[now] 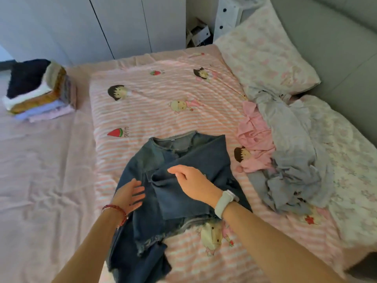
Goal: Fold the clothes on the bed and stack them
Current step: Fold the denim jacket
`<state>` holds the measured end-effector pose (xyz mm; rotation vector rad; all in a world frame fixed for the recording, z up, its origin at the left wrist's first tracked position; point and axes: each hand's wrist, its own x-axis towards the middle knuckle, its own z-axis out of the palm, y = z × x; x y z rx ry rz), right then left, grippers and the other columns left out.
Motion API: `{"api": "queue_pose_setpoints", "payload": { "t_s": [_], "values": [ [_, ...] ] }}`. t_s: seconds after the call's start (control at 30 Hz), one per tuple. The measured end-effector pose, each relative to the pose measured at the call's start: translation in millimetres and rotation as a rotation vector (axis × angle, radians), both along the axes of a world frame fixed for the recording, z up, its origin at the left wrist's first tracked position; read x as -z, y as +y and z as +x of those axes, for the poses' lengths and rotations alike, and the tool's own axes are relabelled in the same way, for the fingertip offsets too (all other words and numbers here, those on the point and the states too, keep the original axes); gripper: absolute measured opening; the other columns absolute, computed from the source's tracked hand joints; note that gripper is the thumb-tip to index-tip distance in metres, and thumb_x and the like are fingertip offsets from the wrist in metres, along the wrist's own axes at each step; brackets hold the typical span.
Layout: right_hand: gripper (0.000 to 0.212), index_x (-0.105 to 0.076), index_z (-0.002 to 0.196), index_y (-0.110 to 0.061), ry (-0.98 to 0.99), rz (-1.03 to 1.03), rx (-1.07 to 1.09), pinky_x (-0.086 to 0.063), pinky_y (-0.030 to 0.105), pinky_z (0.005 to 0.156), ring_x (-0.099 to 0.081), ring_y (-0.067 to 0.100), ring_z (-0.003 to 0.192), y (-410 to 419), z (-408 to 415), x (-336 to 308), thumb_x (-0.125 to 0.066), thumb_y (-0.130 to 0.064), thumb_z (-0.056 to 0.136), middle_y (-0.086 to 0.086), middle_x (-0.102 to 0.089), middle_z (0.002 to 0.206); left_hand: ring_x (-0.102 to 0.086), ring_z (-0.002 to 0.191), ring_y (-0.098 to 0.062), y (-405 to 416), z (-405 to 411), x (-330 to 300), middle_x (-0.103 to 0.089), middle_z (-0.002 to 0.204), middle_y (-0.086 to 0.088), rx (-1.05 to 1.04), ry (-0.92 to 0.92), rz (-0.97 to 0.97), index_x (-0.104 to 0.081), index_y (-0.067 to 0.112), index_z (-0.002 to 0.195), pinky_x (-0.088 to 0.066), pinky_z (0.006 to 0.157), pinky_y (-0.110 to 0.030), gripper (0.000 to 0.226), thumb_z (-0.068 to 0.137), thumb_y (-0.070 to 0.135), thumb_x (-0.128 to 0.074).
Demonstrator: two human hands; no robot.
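A dark blue denim garment [189, 158] lies spread on the pink striped quilt [163, 99], its collar pointing away and one sleeve folded across its front. My right hand [191, 182] pinches the edge of that folded sleeve near the garment's middle. With straight fingers, my left hand [130, 194] rests flat on the denim's left side. A stack of folded clothes [38, 90] stands at the far left of the bed. To the right lie unfolded pieces: a pink garment [255, 144] and a grey-blue one [293, 152].
A floral pillow [265, 50] lies at the bed's far right against the grey headboard [336, 37]. White wardrobe doors [102, 23] stand behind the bed. A floral blanket [350, 160] bunches along the right side. Plain pink sheet [40, 170] covers the left half.
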<state>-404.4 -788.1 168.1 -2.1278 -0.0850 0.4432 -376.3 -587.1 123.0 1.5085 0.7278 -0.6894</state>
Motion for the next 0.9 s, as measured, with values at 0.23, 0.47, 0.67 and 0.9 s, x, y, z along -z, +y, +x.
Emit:
{"api": "queue_pose_setpoints", "payload": {
  "t_s": [0.23,0.47,0.67,0.9],
  "values": [
    [0.042,-0.038,0.138,-0.008,0.021,-0.423,0.284,-0.031,0.034,0.106,-0.029,0.025,0.134,-10.1,-32.3,95.6,-0.041,-0.014,0.096,0.007,-0.036,0.145,-0.05,0.102,-0.024,7.3,-16.2,77.9,-0.048,0.128,-0.01,0.155,-0.086,0.141,-0.036,0.013,0.137,-0.04,0.084,-0.036,0.043,0.097,0.023,-0.046],
    [0.044,-0.043,0.129,0.0,0.351,-0.066,0.701,-0.041,0.044,0.099,-0.047,0.033,0.118,-2.9,-1.9,144.7,-0.054,-0.02,0.092,0.015,-0.051,0.13,-0.05,0.114,-0.028,-10.4,2.9,111.4,-0.05,0.128,-0.011,0.261,-0.32,0.282,-0.044,0.011,0.132,-0.042,0.098,-0.039,0.04,0.094,0.025,-0.05],
    [0.027,-0.06,0.118,-0.014,0.229,0.327,0.157,-0.044,0.009,0.076,-0.058,-0.01,0.088,37.0,-6.2,115.8,-0.054,-0.01,0.092,-0.014,-0.063,0.095,-0.054,0.105,-0.024,17.3,21.3,97.3,-0.057,0.112,-0.002,-0.071,0.068,-0.237,-0.049,0.017,0.116,-0.045,0.082,-0.042,0.044,0.093,0.053,-0.037],
    [0.024,-0.062,0.109,-0.004,-0.062,-0.127,0.668,-0.04,0.017,0.081,-0.057,0.018,0.102,-8.5,-7.1,125.6,-0.043,-0.004,0.094,0.005,-0.063,0.109,-0.058,0.095,-0.02,26.3,32.8,84.8,-0.055,0.121,-0.005,0.201,0.053,-0.035,-0.048,0.022,0.117,-0.046,0.081,-0.038,0.043,0.086,0.052,-0.052]
  ]
}}
